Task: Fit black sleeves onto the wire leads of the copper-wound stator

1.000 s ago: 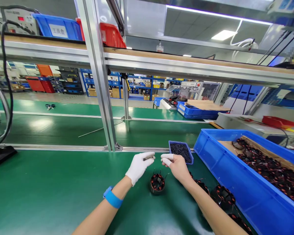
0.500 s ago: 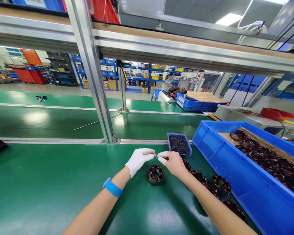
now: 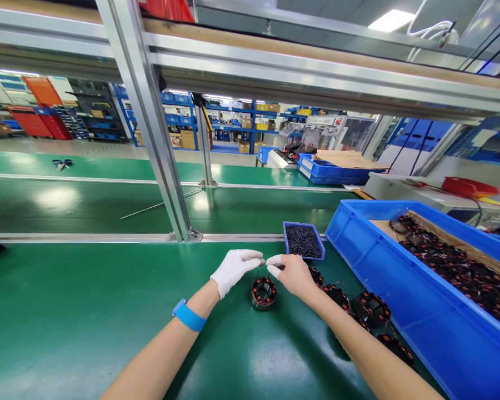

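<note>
The fingertips are meeting right above the round black stator wound with copper-orange coils [image 3: 263, 292], which is sitting on the green bench mat [image 3: 87, 311]. The white-gloved left hand [image 3: 234, 269] is pinching thumb to forefinger, and the right hand [image 3: 292, 274], bare but for white finger cots, is pinching back at it; a thin dark wire lead seems to be rising from the stator into those pinches, though it is too fine to be sure what each one is gripping. Against half a second ago the two pinches are sitting a touch closer together and the stator is keeping its spot, so this looks like fine lead work going on in place, not a part being moved. A blue wristband [image 3: 187, 316] is showing on the left forearm. Just behind the stator, the small blue tray of short black sleeves [image 3: 303, 242] is waiting within reach. To the stator's right, more wound stators [image 3: 370, 307] are lining up on the mat, and beyond them the large blue plastic crate [image 3: 400, 311] is holding many more.
</note>
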